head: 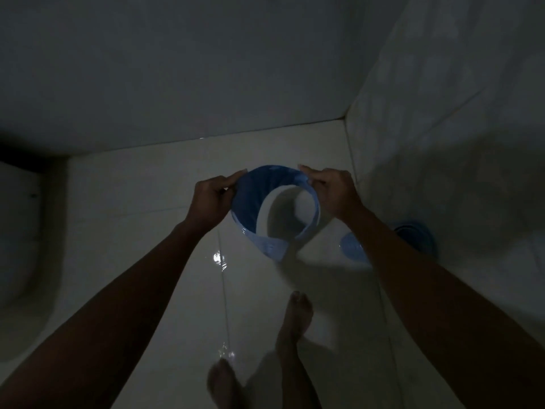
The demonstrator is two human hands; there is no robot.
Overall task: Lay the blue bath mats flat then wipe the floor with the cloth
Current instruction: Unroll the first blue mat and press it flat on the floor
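Note:
A blue bath mat (253, 199) is curled into a loose roll and held up above the wet tiled floor (177, 231). My left hand (211, 199) pinches its left edge and my right hand (334, 193) pinches its right edge. Through the roll's open middle I see the pale floor. A second blue mat (354, 249) lies rolled on the floor at the right, partly hidden behind my right forearm. No cloth is in view. The room is dim.
A white toilet (20, 246) stands at the left edge. Tiled walls meet in a corner (345, 118) ahead and to the right. My bare feet (295, 320) stand on the wet floor below the mat. A dark blue round thing (415, 234) sits by the right wall.

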